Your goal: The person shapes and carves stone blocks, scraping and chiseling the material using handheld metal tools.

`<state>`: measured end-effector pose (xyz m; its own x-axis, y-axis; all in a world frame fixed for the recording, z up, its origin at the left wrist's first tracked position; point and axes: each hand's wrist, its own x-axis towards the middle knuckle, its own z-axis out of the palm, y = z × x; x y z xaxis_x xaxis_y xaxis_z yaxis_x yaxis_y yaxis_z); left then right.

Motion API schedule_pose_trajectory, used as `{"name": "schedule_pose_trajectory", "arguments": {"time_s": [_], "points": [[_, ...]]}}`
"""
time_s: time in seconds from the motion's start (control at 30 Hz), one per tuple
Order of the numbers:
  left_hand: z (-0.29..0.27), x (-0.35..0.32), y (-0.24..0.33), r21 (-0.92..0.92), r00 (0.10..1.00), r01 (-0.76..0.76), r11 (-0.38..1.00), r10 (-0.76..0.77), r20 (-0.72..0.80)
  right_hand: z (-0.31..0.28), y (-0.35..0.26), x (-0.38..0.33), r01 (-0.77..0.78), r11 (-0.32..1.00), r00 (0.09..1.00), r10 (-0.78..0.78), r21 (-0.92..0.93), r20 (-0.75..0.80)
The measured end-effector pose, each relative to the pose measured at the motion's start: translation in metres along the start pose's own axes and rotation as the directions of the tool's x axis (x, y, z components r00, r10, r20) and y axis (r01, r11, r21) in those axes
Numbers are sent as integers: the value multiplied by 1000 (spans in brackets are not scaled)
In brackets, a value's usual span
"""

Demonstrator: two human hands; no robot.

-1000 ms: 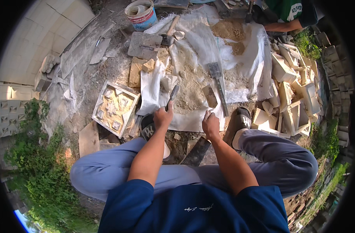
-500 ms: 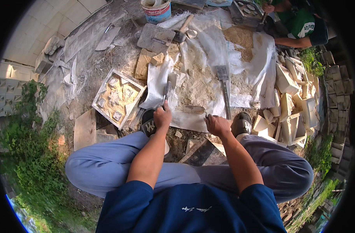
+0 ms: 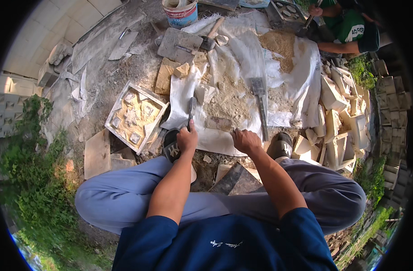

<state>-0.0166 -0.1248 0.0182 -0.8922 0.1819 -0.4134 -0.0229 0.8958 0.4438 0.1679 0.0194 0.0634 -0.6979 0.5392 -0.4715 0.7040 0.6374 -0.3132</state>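
Note:
My left hand is closed on the grip of a narrow hand tool, which points away from me over the left edge of a white woven sheet. My right hand is closed round the end of a trowel. Its flat, dust-coated blade points left and rests at the near edge of a sandy heap on the sheet. A pale block lies just beyond the left tool. To the right of the heap lies a long-handled flat tool.
At the left stands a square frame filled with sandy material. Broken pale pieces are piled at the right. A hammer, a flat slab and a bucket lie farther off. Another person's arm shows at the far right.
My right hand has moved a little left and away from me, carrying the trowel blade farther into the sandy heap's near edge. My left hand keeps its tool with only a slight shift.

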Motion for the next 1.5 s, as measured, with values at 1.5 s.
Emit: {"name": "schedule_pose_trajectory", "arguments": {"time_s": [1.5], "points": [[41,-16,37,129,757,-651,748,627,185,51,27,30,-125,738,892,376,663,-250]]}}
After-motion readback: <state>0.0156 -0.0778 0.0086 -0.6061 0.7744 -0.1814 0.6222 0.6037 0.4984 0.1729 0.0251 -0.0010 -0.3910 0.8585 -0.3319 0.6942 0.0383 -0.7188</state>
